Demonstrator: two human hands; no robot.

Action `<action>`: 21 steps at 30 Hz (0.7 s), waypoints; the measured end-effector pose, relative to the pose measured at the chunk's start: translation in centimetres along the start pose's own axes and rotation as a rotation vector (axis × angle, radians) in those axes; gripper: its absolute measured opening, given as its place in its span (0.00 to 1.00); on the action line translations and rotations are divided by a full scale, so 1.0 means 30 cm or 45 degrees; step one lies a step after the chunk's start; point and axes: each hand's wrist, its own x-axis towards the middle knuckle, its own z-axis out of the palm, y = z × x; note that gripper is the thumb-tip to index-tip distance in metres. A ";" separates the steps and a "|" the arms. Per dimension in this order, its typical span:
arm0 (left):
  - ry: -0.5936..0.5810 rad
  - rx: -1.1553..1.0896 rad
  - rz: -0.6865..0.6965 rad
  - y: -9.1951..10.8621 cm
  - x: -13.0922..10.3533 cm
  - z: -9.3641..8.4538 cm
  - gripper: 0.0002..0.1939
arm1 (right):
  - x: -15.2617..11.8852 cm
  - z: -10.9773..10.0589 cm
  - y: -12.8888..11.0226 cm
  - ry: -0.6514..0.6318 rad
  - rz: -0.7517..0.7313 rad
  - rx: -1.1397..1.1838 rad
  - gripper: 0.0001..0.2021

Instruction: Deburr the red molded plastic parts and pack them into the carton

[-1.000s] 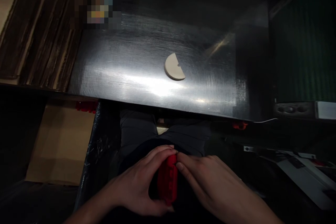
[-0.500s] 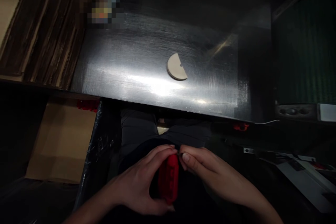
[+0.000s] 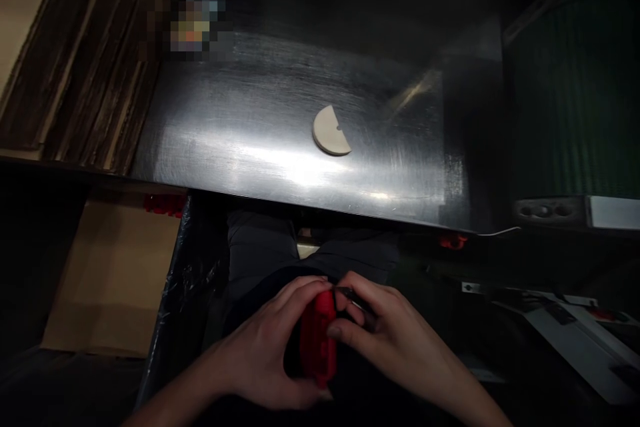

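Note:
My left hand (image 3: 265, 353) is wrapped round a red plastic part (image 3: 319, 340), low in the view and close to my body. The part stands on end, with notches along its right side; its left side is partly hidden by shadow and my fingers. In my right hand (image 3: 393, 327) is a thin, dark, pointed tool (image 3: 354, 296), its tip by the top end of the red part. The right thumb touches the part's right side. Most of the tool is covered by the fingers, so its exact kind is unclear.
A metal table (image 3: 240, 120) bears a pale half-disc (image 3: 330, 132). Stacked cardboard (image 3: 85, 67) lies at its left. Below left is a cardboard box (image 3: 107, 273) with red pieces (image 3: 165, 204) at its edge. A green conveyor belt (image 3: 580, 100) runs at the right.
My right thumb has shifted down onto the side of the red part, and more of the dark tool shows between the fingers. The left hand keeps its hold. The view has shifted slightly.

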 end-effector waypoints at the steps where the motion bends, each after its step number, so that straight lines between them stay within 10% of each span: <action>1: 0.008 0.001 0.001 0.000 0.002 0.001 0.67 | 0.014 0.005 0.001 0.092 -0.018 -0.051 0.11; 7: -0.014 0.037 -0.060 0.022 0.002 -0.012 0.68 | 0.109 -0.098 0.067 1.034 0.005 -0.301 0.17; 16: 0.413 -0.845 0.033 -0.030 0.022 -0.057 0.52 | 0.292 -0.429 0.128 1.210 0.113 -0.898 0.22; 21: 0.736 -1.351 0.247 -0.040 0.132 -0.169 0.39 | 0.403 -0.427 0.047 1.225 -0.040 -0.987 0.26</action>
